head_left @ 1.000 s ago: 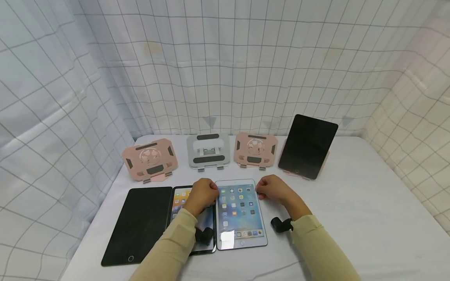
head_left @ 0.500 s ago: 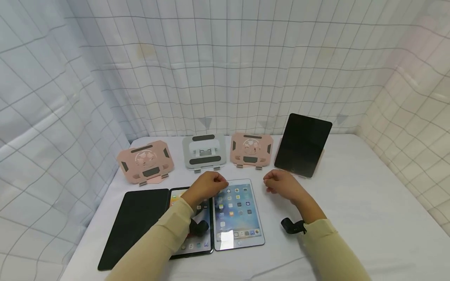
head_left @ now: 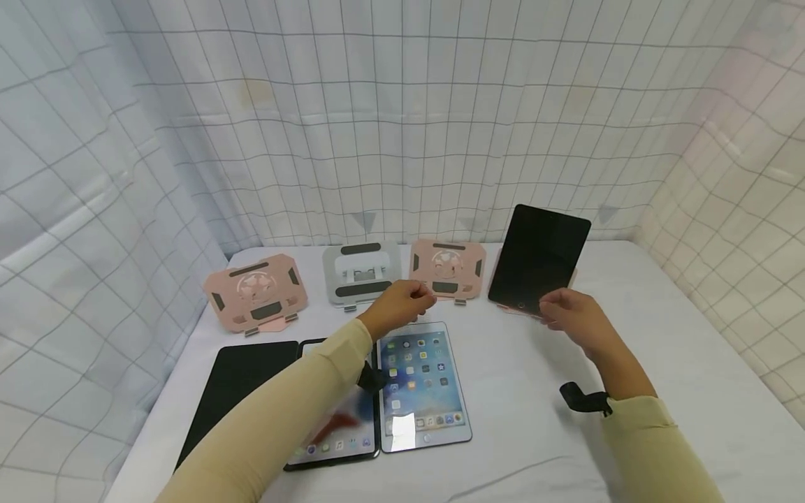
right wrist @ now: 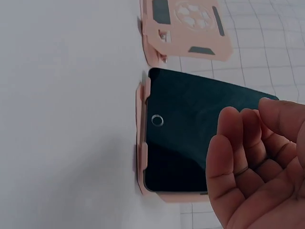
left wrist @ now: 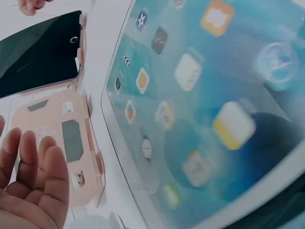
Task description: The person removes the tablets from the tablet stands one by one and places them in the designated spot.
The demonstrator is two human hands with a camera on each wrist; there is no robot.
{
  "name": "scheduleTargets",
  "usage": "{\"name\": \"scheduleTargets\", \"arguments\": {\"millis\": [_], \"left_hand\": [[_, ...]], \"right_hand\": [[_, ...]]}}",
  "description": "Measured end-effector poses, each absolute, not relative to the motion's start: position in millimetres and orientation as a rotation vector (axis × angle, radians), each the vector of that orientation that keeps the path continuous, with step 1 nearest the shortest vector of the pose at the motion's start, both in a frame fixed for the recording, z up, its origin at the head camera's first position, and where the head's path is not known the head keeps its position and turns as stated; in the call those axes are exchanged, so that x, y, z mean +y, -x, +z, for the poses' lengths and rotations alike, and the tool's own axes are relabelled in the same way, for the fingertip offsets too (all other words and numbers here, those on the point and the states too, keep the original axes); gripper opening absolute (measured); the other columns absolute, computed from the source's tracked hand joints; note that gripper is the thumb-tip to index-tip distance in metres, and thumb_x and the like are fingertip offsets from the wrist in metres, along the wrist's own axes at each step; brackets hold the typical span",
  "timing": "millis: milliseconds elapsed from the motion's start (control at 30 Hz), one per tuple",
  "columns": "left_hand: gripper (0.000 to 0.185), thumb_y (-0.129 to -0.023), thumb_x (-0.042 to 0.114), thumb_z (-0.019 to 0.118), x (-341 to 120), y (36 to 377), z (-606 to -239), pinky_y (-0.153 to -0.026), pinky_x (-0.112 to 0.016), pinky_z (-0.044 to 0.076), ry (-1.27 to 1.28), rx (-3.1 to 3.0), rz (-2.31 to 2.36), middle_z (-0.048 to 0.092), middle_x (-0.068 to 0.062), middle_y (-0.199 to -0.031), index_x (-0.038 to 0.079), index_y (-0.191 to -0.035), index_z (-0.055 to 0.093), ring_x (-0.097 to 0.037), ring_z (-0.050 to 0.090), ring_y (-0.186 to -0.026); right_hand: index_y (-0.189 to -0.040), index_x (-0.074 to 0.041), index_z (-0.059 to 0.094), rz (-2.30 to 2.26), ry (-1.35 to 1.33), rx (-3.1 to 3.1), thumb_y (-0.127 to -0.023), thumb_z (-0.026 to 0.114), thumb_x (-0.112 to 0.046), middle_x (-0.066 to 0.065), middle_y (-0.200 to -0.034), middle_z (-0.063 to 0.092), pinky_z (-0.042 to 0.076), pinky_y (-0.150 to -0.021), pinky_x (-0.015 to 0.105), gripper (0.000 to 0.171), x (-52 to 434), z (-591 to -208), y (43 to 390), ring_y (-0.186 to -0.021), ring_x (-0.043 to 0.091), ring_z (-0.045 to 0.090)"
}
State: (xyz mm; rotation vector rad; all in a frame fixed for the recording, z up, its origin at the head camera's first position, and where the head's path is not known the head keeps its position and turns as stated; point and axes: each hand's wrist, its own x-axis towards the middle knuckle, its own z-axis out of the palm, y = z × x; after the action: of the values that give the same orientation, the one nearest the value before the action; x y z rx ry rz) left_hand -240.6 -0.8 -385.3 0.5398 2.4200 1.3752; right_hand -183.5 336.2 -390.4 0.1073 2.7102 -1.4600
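Nearest me on the white worktop point(head_left: 660, 363), the lit white tablet point(head_left: 421, 381) lies flat, long axis running away from me, just right of a second lit tablet point(head_left: 336, 426) and a dark tablet point(head_left: 242, 381). My left hand point(head_left: 402, 304) hovers beyond the white tablet's far edge, fingers loosely curled, holding nothing, just short of the empty pink stand point(head_left: 448, 269). My right hand point(head_left: 575, 318) hangs relaxed and empty at the lower edge of the black tablet point(head_left: 539, 257), propped upright right of that stand. Bare worktop stretches right of the white tablet.
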Motion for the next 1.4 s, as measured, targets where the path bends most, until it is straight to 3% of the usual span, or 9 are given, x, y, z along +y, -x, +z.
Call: {"name": "scheduleTargets", "arguments": {"millis": [233, 500, 700, 933, 1067, 1167, 1400], "left_hand": [[0.018, -0.101, 0.026, 0.057, 35.4, 260.4, -373.1, -0.064, -0.027, 0.043, -0.639, 2.588, 1.22, 0.059, -0.001, -0.085, 0.011, -0.092, 0.063, -0.015, 0.052, -0.074], [0.018, -0.1, 0.024, 0.057, 75.8, 273.1, -362.8, -0.064, -0.024, 0.044, -0.762, 2.614, 1.207, 0.059, 0.001, -0.082, 0.011, -0.09, 0.064, -0.013, 0.052, -0.073], [0.016, -0.102, 0.023, 0.054, 95.8, 281.4, -354.7, -0.066, -0.024, 0.048, -0.667, 2.605, 1.377, 0.066, -0.003, -0.086, 0.012, -0.099, 0.066, -0.01, 0.056, -0.071], [0.019, -0.102, 0.021, 0.055, 117.3, 294.3, -340.8, -0.065, -0.023, 0.048, -0.67, 2.629, 1.351, 0.064, -0.002, -0.088, 0.007, -0.106, 0.066, -0.011, 0.056, -0.069], [0.019, -0.102, 0.022, 0.055, 134.0, 302.0, -339.8, -0.07, -0.022, 0.049, -0.645, 2.707, 1.346, 0.064, 0.0, -0.095, 0.008, -0.108, 0.066, -0.011, 0.057, -0.078], [0.021, -0.102, 0.022, 0.056, 146.0, 306.9, -342.8, -0.08, -0.023, 0.05, -0.637, 2.751, 1.378, 0.066, -0.001, -0.105, 0.009, -0.114, 0.066, -0.012, 0.06, -0.092], [0.035, -0.101, 0.022, 0.059, 160.8, 307.4, -344.2, -0.098, -0.026, 0.047, -0.509, 2.729, 1.315, 0.063, -0.003, -0.132, 0.01, -0.133, 0.062, -0.017, 0.058, -0.121]], "right_hand": [[-0.12, 0.009, 0.052, -1.529, -0.139, 2.791, -0.105, 0.049, -0.027, 0.027, -0.116, 0.058, 0.053, -0.077, 0.017, 0.039, 361.2, -376.8, 185.5, -0.096, 0.018, 0.062], [-0.122, 0.008, 0.051, -1.504, -0.233, 2.91, -0.106, 0.046, -0.027, 0.02, -0.112, 0.057, 0.051, -0.073, 0.012, 0.039, 383.4, -371.0, 194.2, -0.095, 0.014, 0.058], [-0.124, 0.006, 0.05, -1.496, -0.303, 2.926, -0.106, 0.045, -0.028, 0.021, -0.118, 0.054, 0.05, -0.072, 0.01, 0.039, 391.5, -368.3, 201.6, -0.091, 0.006, 0.056], [-0.123, 0.004, 0.05, -1.523, -0.313, 2.92, -0.105, 0.045, -0.029, 0.009, -0.109, 0.054, 0.052, -0.072, 0.013, 0.037, 399.6, -363.4, 215.7, -0.091, 0.006, 0.057], [-0.124, 0.003, 0.05, -1.56, -0.33, 2.908, -0.105, 0.046, -0.032, 0.007, -0.109, 0.054, 0.052, -0.073, 0.013, 0.04, 400.6, -359.8, 222.8, -0.091, 0.003, 0.056], [-0.124, 0.002, 0.05, -1.579, -0.357, 2.91, -0.105, 0.046, -0.035, 0.01, -0.111, 0.054, 0.051, -0.073, 0.012, 0.042, 398.4, -358.8, 226.8, -0.091, 0.003, 0.056], [-0.118, -0.003, 0.053, -1.679, -0.393, 2.911, -0.105, 0.048, -0.031, 0.002, -0.103, 0.055, 0.052, -0.071, 0.012, 0.032, 394.9, -358.4, 232.1, -0.09, 0.004, 0.058]]}}
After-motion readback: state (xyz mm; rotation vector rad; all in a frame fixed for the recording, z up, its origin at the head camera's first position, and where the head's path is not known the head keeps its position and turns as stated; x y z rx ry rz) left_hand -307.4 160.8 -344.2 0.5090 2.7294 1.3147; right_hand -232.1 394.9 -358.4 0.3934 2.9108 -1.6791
